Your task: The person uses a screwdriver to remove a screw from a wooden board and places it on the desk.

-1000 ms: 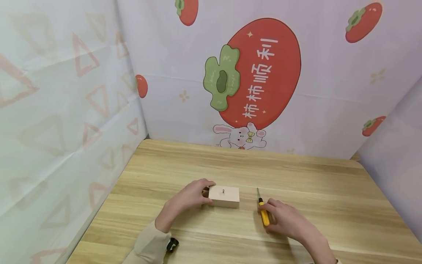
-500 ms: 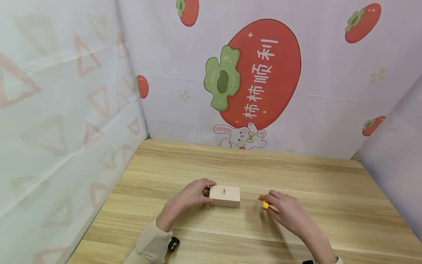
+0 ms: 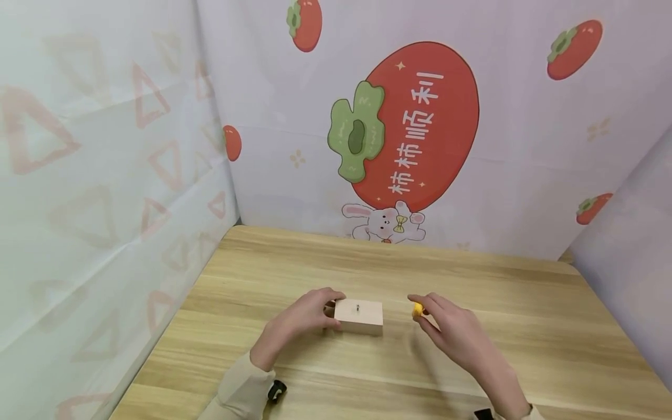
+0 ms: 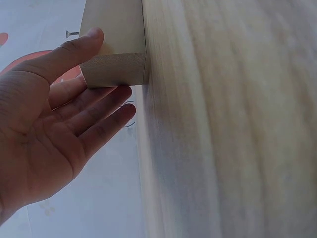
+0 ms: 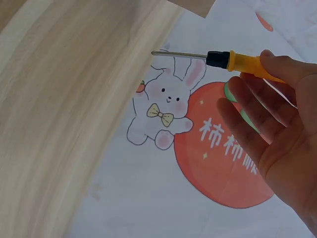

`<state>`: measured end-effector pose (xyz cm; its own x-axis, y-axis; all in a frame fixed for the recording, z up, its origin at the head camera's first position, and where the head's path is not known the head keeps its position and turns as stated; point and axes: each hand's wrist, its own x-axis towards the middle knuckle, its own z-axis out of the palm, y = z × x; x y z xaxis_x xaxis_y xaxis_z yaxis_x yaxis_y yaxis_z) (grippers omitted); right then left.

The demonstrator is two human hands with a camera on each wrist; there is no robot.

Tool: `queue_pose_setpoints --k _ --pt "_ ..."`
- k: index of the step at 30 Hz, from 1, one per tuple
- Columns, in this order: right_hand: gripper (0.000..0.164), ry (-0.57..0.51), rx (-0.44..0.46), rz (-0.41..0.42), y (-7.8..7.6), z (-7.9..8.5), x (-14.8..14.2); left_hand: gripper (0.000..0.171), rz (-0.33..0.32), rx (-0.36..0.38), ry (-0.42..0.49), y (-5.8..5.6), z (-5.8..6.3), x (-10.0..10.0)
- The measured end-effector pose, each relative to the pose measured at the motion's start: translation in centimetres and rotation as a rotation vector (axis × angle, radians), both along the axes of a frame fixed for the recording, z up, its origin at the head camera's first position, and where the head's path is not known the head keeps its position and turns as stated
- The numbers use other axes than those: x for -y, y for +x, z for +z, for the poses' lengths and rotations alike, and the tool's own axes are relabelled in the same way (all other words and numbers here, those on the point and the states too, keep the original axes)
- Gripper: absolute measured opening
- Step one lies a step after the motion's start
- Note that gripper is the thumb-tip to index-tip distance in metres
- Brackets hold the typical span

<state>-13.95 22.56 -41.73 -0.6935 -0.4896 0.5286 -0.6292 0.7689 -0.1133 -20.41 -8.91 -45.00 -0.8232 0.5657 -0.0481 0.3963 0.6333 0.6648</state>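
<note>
Fruit-print cloth wall [image 3: 404,128] | wood-grain table [image 3: 514,309] | left hand [image 3: 304,314], half-spread, grips wooden block [image 3: 359,316] | right hand [image 3: 459,333] pinches yellow screwdriver [image 5: 245,64], other fingers loose

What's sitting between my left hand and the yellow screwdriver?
The wooden block, with a screw standing in its top, then bare tabletop, as the head view shows.

Wooden block [image 4: 118,39] — cropped, both wrist views

A light wood-grain tabletop [image 3: 514,326] stretches to a creased white far wall [image 3: 509,204] printed with a large red persimmon [image 3: 451,116] above a cartoon rabbit [image 3: 387,220]; faint reddish triangles [image 3: 139,96] mark the left wall [image 3: 123,157]; the right wall [image 3: 635,280] is pale bluish grey
</note>
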Motion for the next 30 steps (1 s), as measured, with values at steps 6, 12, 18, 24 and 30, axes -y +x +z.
queue_pose_setpoints --k 6,12,18,24,30 --pt "0.064 -0.056 -0.005 -0.01 -0.7 0.8 1.8 0.059 0.008 0.006 0.0 -0.1 -0.5 0.2" --pt "0.057 -0.115 -0.047 0.032 -1.7 1.8 3.5 0.06 0.006 0.001 0.011 -0.1 -0.5 0.1" --pt "0.059 -0.144 -0.085 0.06 -2.3 2.7 4.9 0.058 0.002 0.002 0.009 -0.2 -0.4 0.0" --pt "0.057 -0.194 -0.146 0.07 -3.0 3.2 6.3 0.056 0.002 -0.002 0.001 -0.4 -0.4 -0.1" --pt "0.054 -0.222 -0.112 0.086 -3.3 3.1 7.8 0.054 -0.012 -0.007 0.007 -0.5 -0.4 0.1"
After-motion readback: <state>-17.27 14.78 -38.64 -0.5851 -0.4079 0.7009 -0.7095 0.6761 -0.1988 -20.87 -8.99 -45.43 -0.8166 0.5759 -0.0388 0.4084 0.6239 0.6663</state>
